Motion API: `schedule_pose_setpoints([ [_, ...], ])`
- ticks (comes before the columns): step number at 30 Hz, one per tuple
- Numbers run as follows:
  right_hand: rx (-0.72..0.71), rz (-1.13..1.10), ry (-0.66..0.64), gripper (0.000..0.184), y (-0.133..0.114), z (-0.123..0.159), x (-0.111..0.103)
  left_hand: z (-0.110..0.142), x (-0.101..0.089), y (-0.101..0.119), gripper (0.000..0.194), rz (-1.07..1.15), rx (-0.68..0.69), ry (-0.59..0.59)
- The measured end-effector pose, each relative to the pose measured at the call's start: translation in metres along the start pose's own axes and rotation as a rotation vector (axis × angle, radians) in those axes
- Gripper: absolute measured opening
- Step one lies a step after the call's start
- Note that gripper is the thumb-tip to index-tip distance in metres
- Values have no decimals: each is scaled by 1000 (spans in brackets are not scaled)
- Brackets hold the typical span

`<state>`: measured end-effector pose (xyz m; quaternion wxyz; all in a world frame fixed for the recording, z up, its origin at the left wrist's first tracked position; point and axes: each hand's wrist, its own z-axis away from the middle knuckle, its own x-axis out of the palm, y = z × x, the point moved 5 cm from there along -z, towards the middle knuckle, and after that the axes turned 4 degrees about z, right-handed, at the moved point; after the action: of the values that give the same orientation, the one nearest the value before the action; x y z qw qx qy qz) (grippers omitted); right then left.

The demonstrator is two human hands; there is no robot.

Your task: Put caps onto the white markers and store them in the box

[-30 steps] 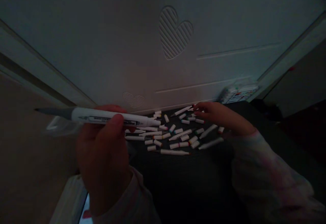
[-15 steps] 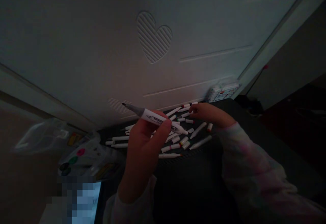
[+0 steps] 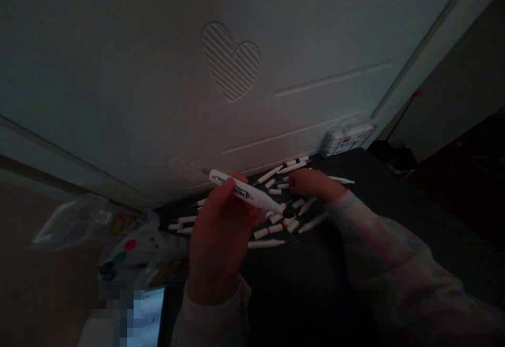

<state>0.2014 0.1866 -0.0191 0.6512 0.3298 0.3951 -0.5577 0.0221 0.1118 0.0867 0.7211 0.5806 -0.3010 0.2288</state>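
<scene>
My left hand (image 3: 221,226) is closed around a white double-ended marker (image 3: 240,189) and holds it up in front of the pile. One bare end, grey and narrow, points up-left; the other, dark and broader, points down-right. My right hand (image 3: 313,184) is lowered among the loose caps (image 3: 283,185) and markers at the back, its fingers curled together. What those fingers grip, if anything, is hidden. A white marker (image 3: 342,180) shows past the right hand's far side. Several white markers (image 3: 266,244) and short caps with coloured bands lie on the dark surface (image 3: 300,284).
A white panel with an embossed heart (image 3: 232,63) rises behind the surface. A clear case (image 3: 347,135) leans there at the right. To the left are a clear plastic bag (image 3: 71,223), a see-through pack with coloured discs (image 3: 130,255) and a lit screen (image 3: 152,315).
The marker in my left hand has been turned, so its dark broader end points down-right. My right hand has moved slightly left and down among the caps, uncovering a marker at its right.
</scene>
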Motion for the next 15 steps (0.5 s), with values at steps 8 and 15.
schedule_pose_setpoints([
  [8,-69,13,-32,30,-2,0,-1,1,-1,3,6,30,84,-3],
  [15,-88,-3,11,30,1,2,-3,-1,-6,11,6,22,178,56],
])
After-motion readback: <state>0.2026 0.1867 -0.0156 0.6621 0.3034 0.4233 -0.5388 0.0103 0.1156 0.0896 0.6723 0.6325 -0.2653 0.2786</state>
